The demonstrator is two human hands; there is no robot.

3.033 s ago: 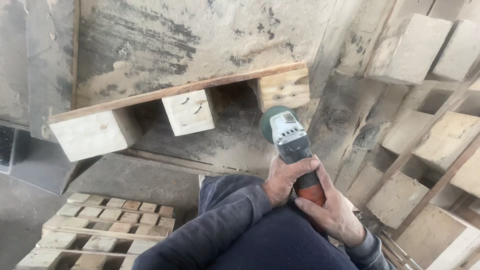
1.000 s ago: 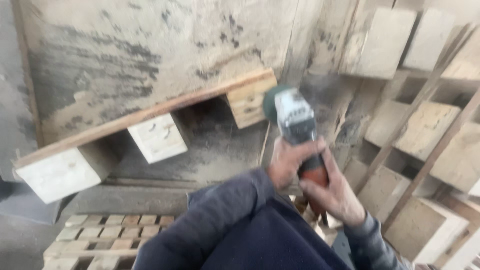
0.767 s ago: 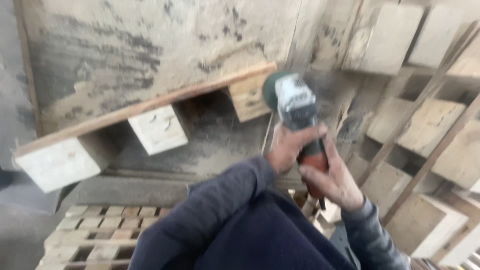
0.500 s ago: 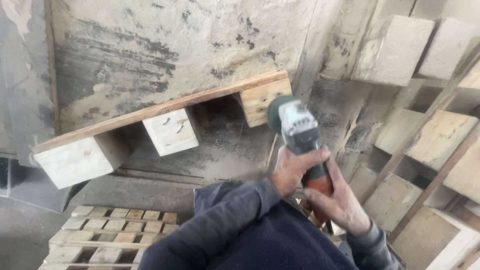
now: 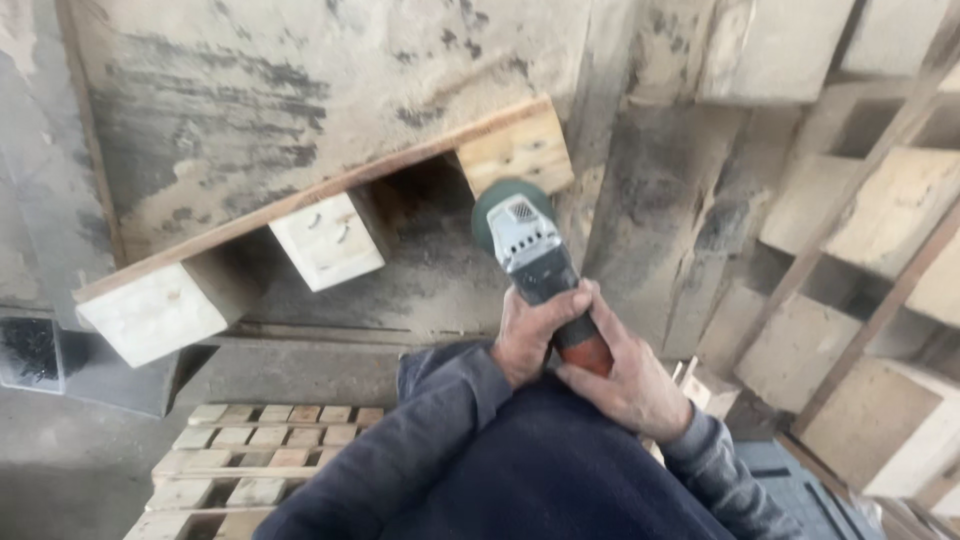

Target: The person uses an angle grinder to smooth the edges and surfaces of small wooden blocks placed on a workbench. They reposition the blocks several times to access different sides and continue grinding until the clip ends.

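Head view, looking down: both hands are wrapped together round the grinder (image 5: pixel 535 265), the left hand (image 5: pixel 535 335) gripping the body up front, the right hand (image 5: pixel 625 385) clamped behind on the red handle end. The grinder's green head sits right under the right-hand block (image 5: pixel 515 150) of the pallet (image 5: pixel 330 120), touching it or just shy of it; I can't tell which. Two more blocks hang to the left, the middle block (image 5: pixel 328 240) and the left block (image 5: pixel 155 312), both showing nail ends.

Risks as I read them: if the disc bites into a nail or jams in the wood, the tool could kick back toward the body, which is close behind it. The dark sleeve (image 5: pixel 420 440) lies near the tool. Another pallet (image 5: pixel 250 465) lies low at near left, poor footing if the person steps back.
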